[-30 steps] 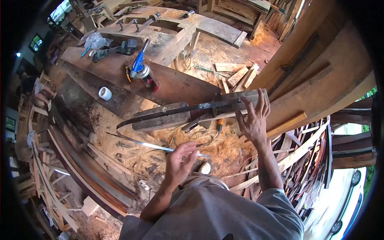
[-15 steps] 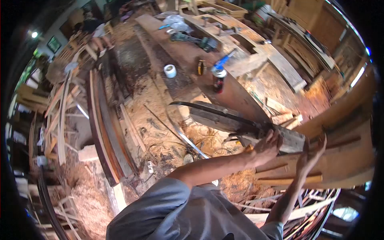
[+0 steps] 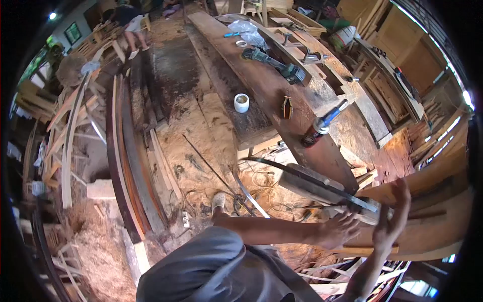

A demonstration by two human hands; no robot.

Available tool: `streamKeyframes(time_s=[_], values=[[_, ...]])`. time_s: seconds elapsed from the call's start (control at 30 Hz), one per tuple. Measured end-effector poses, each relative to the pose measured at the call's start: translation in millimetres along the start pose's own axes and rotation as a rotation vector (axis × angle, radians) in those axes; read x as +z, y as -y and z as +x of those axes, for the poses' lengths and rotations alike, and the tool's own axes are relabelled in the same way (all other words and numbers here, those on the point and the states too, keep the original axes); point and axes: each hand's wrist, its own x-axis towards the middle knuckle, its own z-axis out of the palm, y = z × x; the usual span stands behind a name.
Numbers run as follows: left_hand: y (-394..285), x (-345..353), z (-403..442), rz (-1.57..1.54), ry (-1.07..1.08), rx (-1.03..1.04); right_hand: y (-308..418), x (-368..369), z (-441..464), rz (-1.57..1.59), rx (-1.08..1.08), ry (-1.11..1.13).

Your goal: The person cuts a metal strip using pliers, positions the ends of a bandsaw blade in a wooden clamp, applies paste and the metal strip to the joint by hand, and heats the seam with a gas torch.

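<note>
A dark, narrow metal strip [image 3: 302,174] lies along a worn wooden block [image 3: 313,187] at centre right, its far end curving out past the wood. My left hand [image 3: 340,230] reaches across to the block's near right side, fingers spread and nothing visible in them. Just right of the strip's near end is my right hand [image 3: 393,216], raised with thumb and fingers apart. Whether either hand touches the strip cannot be made out.
A long brown board [image 3: 322,151] carries a blue-topped torch [image 3: 322,126], pliers [image 3: 287,107] and a green power tool [image 3: 274,65]. A white cup [image 3: 241,102] stands left of it. Curved planks [image 3: 132,166] lie at left. Cords cross the sawdust floor. A person [image 3: 132,25] is far back.
The view has swung left. My left hand has moved from near my body over to the block's right end. My right hand has lifted off the wood.
</note>
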Motion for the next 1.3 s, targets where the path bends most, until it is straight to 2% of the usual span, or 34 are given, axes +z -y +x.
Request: streamKeyframes(time_s=[0.03, 0.1, 0.17, 0.2, 0.23, 0.27, 0.3, 0.33, 0.37, 0.4, 0.43, 0.47, 0.5, 0.53, 0.57, 0.63, 0.7, 0.73, 0.77, 0.87, 0.9, 0.93, 0.97, 1.0, 1.07, 1.1, 1.17, 1.2, 1.23, 1.27, 1.3], values=[[11.4, -29.7, -27.3, -0.098, 0.214, 0.075, 30.9, 26.3, 26.1, 0.075, 0.055, 0.159], [56.7, -127.4, -56.9, -0.573, 0.975, 0.032, 73.6, 103.1, 80.8, 0.204, 0.075, 0.378], [109.9, -160.1, -142.8, -0.762, 0.97, -0.064, 84.1, 193.4, 140.2, 0.173, 0.029, 0.596], [141.4, -189.3, -179.4, -0.947, 0.889, -0.158, 73.2, 251.4, 165.3, 0.121, 0.055, 0.607], [166.3, -203.1, -223.6, -1.084, 0.848, -0.393, 47.2, 307.2, 189.4, 0.048, -0.013, 0.596], [194.1, -239.4, -261.2, -1.108, 0.685, -0.579, 17.0, 363.6, 210.4, -0.03, 0.111, 0.583], [211.8, -265.2, -302.9, -1.055, 0.585, -0.896, -15.2, 414.5, 220.0, -0.105, 0.245, 0.565], [229.3, -273.2, -355.4, -0.805, 0.574, -1.079, -53.1, 460.7, 215.9, -0.159, 0.343, 0.531], [233.0, -310.4, -381.7, -0.565, 0.528, -1.196, -80.1, 491.3, 204.7, -0.217, 0.444, 0.495], [228.5, -315.7, -442.8, -0.362, 0.396, -1.259, -83.9, 502.4, 192.9, -0.235, 0.476, 0.492], [222.5, -329.6, -481.3, -0.28, 0.326, -1.321, -82.4, 508.4, 185.1, -0.24, 0.603, 0.575], [218.4, -347.1, -506.1, -0.359, 0.391, -1.532, -83.0, 512.1, 180.3, -0.241, 0.722, 0.653], [210.9, -360.6, -513.8, -0.344, 0.386, -1.618, -87.3, 516.9, 173.9, -0.255, 0.732, 0.641], [206.4, -367.3, -513.3, -0.366, 0.36, -1.692, -93.1, 523.4, 166.7, -0.335, 0.628, 0.641], [201.4, -354.6, -529.8, -0.342, 0.334, -1.632, -97.1, 525.7, 164.4, -0.412, 0.525, 0.639], [207.5, -332.0, -536.5, -0.337, 0.309, -1.513, -94.9, 528.4, 174.5, -0.367, 0.512, 0.681], [213.9, -317.8, -471.5, -0.463, 0.311, -1.448, -92.2, 517.9, 174.0, -0.275, 0.464, 0.762], [218.4, -296.1, -454.0, -0.453, 0.298, -1.292, -86.0, 512.4, 173.6, -0.223, 0.386, 0.738], [222.5, -284.2, -417.6, -0.456, 0.389, -1.186, -79.1, 505.3, 167.6, -0.169, 0.306, 0.702], [203.5, -257.6, -313.2, -0.448, 0.389, -0.724, -43.1, 465.8, 142.3, -0.177, -0.051, 0.436], [193.4, -247.4, -286.3, -0.488, 0.428, -0.651, -31.6, 450.8, 125.0, -0.524, -0.392, 0.21], [181.3, -236.9, -260.5, -0.546, 0.46, -0.564, -26.7, 424.1, 101.3, -0.72, -0.554, 0.029], [166.8, -222.3, -237.6, -0.595, 0.485, -0.493, 36.9, 330.5, 113.3, -0.071, -0.222, 0.282], [152.1, -203.1, -219.0, -0.613, 0.503, -0.464, 104.9, 233.7, 127.3, 0.568, 0.171, 0.309], [122.1, -163.2, -182.1, -0.514, 0.374, -0.161, 116.3, 132.1, 77.0, 0.53, 0.312, 0.29], [105.7, -149.5, -155.5, -0.505, 0.291, -0.052, 108.9, 102.4, 53.5, -0.063, -0.042, -0.093], [64.7, -123.8, -93.0, -0.594, 0.135, -0.073, 83.2, 44.0, -27.5, 0.369, 0.395, -0.234], [48.0, -102.5, -70.1, -0.482, 0.085, -0.006, 66.4, 27.7, -52.5, 0.356, 0.528, -0.444], [34.1, -89.2, -36.4, -0.354, 0.078, 0.05, 43.4, 11.7, -77.1, 0.347, 0.712, -0.534], [23.7, -68.5, -9.5, -0.269, 0.104, 0.069, 9.9, 0.1, -108.5, 0.209, 0.766, -0.483], [14.4, -51.6, 19.0, -0.116, 0.139, 0.096, -6.8, -14.5, -128.0, 0.224, 0.947, -0.372]])
